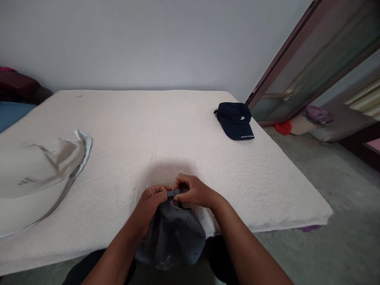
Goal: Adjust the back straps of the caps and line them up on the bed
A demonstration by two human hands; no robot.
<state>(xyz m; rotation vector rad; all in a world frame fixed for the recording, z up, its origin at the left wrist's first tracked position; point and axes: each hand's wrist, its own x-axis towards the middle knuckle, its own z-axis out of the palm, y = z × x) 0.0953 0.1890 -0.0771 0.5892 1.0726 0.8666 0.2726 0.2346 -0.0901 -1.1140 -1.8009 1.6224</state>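
Note:
A grey baseball cap (pixel 178 233) hangs at the near edge of the bed, its back strap uppermost and a stripe logo low on its crown. My left hand (pixel 154 201) pinches the left end of the adjustment strap (pixel 173 193). On the strap's right side, the thumb and fingers of my right hand (pixel 191 190) are closed around it. A small part of the strap shows between the two hands; the fingertips hide the rest. The inside of the cap is mostly out of sight.
A navy cap (pixel 234 120) lies near the right edge of the white bed cover (pixel 142 118). Large beige hats (pixel 35 174) rest at the left. A wall stands behind; a framed door (pixel 279 79) and grey floor (pixel 297 166) are at the right.

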